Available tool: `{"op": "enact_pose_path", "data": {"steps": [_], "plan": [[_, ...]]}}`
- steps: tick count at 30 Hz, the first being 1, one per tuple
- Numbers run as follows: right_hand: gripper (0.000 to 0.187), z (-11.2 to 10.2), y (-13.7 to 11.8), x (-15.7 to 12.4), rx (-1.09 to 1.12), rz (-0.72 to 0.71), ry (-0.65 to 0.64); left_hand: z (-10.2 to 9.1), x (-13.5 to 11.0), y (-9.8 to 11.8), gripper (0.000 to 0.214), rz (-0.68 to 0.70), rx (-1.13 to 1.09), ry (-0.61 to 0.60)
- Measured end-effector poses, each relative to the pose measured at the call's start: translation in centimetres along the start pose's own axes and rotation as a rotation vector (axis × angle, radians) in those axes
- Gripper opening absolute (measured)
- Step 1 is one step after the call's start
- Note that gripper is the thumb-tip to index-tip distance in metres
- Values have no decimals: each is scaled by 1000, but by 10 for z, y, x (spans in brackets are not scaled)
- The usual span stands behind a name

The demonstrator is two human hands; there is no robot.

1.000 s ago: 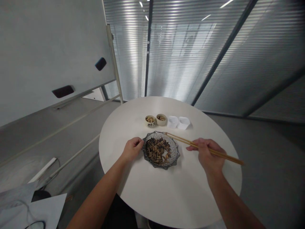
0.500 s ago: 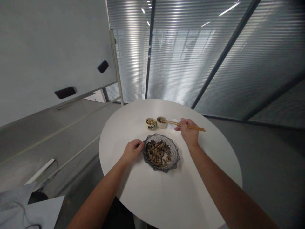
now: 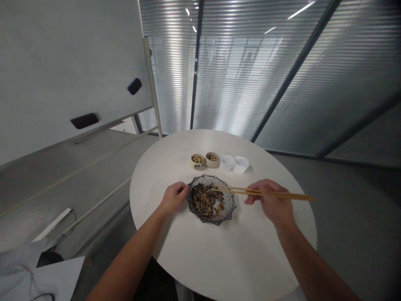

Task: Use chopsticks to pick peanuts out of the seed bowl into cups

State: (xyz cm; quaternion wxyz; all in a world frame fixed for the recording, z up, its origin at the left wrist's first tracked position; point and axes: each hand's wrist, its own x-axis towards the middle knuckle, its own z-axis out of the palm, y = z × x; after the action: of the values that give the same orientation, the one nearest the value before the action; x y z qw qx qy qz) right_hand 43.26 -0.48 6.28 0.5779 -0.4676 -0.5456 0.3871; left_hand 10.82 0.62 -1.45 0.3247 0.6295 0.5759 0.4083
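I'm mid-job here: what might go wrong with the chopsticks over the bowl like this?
The slim chopsticks in the right hand could let a small, loose seed slip.

The left hand steadies the glass bowl at one edge only, so a hard push might turn it.

Two small cups stand close behind the bowl; a low swing might knock them.

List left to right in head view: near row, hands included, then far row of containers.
Near: left hand, scalloped glass bowl of seeds, right hand holding chopsticks.
Far: cream cup with black lettering, second cream cup, left white dish, right white dish.
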Motion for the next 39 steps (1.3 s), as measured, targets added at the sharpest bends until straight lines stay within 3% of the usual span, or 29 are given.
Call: {"op": "enact_pose_path", "data": {"steps": [4, 9, 24, 33, 39], "plan": [[41, -16, 6, -38, -14, 1, -147, -1, -1, 2, 34, 7, 11, -1], [41, -16, 13, -60, -64, 13, -179, -1, 0, 2, 33, 5, 4, -7], [46, 2, 18, -58, -121, 31, -170, 0, 0, -3, 35, 17, -4, -18], [48, 9, 16, -53, -81, 76, -90, 0, 0, 1, 33, -10, -3, -12], [45, 8, 17, -57, -204, 29, -181, 0, 1, 0, 34, 5, -9, -6]]}}
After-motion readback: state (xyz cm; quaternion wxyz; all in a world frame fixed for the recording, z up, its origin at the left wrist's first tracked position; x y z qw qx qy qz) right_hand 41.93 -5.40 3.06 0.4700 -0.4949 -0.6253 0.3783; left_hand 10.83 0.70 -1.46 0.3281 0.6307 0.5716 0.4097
